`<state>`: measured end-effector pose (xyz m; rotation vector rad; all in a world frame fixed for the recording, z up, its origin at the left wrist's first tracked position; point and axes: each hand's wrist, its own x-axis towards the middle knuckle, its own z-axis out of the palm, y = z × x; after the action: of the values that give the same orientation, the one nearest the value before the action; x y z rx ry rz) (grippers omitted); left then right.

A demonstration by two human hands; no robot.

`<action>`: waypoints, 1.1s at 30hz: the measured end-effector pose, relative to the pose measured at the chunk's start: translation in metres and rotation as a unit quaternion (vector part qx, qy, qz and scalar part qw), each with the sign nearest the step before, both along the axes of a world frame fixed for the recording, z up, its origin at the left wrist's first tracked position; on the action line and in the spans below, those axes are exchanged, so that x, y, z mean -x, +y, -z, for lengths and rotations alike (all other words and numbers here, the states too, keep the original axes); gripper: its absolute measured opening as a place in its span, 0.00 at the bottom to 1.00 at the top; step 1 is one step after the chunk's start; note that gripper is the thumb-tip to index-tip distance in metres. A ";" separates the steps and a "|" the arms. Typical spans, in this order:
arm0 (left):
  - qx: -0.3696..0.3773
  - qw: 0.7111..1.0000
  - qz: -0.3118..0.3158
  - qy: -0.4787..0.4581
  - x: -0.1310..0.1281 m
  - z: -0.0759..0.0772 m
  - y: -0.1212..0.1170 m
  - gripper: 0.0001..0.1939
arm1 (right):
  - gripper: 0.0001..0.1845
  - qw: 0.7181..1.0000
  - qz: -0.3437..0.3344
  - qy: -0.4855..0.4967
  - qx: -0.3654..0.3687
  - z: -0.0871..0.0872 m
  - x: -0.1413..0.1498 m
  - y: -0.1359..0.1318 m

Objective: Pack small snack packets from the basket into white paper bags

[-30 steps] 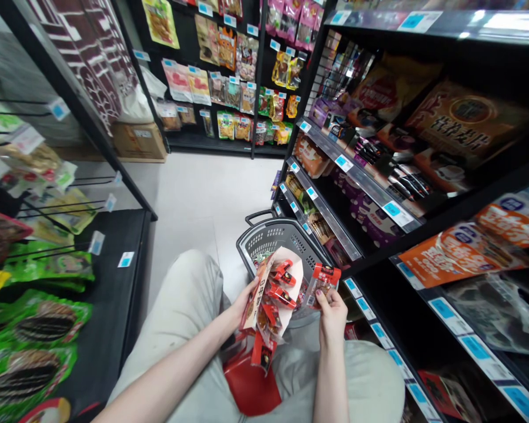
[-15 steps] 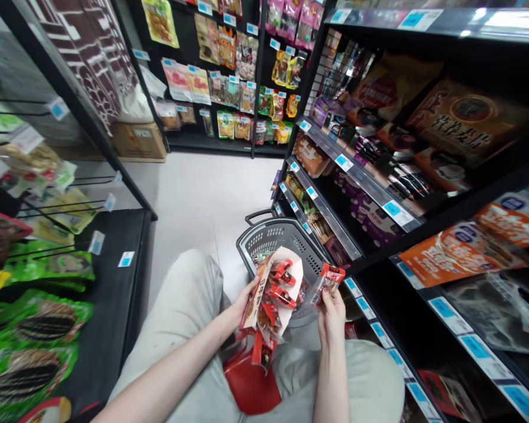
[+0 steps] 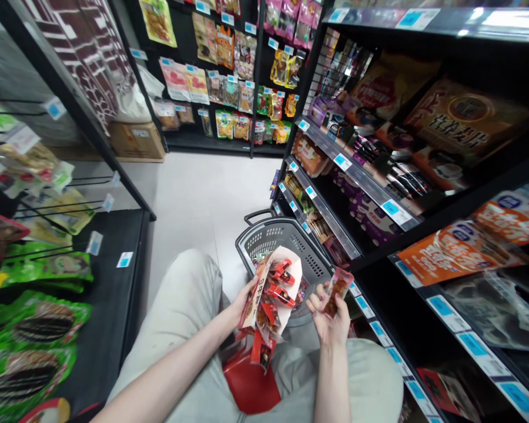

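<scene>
My left hand (image 3: 245, 301) grips an open cardboard snack box (image 3: 258, 296) from its left side, tilted over my lap. Several red-ended snack packets (image 3: 282, 294) stick out of the box, and one more packet (image 3: 263, 351) hangs at its lower end. In my right hand (image 3: 332, 320) is a single small snack packet (image 3: 337, 292), pinched between thumb and fingers, its reddish-brown side showing. Behind both hands a grey shopping basket (image 3: 271, 232) stands on the floor, with small wrapped items inside, partly hidden by the box. A red object (image 3: 252, 385) lies between my legs.
Close on the right rises a shelf unit (image 3: 374, 176) with bags and boxes. To the left is a low black shelf (image 3: 110, 276) with green snack bags (image 3: 44, 320). A rack of hanging snack bags (image 3: 229, 88) spans the back, beside a cardboard carton (image 3: 136, 141).
My right hand has turned the snack packet from its red printed end to a reddish-brown side, tipping it more upright. The left hand and the box stay almost still.
</scene>
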<state>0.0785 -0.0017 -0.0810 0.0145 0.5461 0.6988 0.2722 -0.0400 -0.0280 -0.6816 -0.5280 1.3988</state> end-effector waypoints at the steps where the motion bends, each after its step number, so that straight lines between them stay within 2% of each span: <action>1: 0.000 1.000 0.000 -0.001 0.000 0.000 0.000 0.28 | 0.12 1.000 0.006 0.000 0.001 -0.001 0.000 0.000; 8: -0.008 1.000 0.011 -0.011 0.001 0.001 0.000 0.29 | 0.20 0.995 0.019 -0.061 0.075 0.002 -0.003 0.002; 17: 0.003 1.000 -0.007 -0.009 0.001 0.003 0.001 0.26 | 0.13 0.987 0.077 -0.102 0.098 0.014 -0.003 0.007; 26: 0.005 1.000 -0.014 -0.004 0.001 0.004 0.001 0.26 | 0.16 0.983 0.097 -0.096 0.123 0.015 -0.003 0.010; 33: -0.001 1.000 0.006 -0.017 0.002 0.004 0.001 0.28 | 0.18 0.982 0.086 -0.077 0.151 0.016 -0.004 0.012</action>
<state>0.0768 -0.0007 -0.0854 0.0070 0.5116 0.6858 0.2763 -0.0277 -0.0445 -1.0614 -0.3697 1.2815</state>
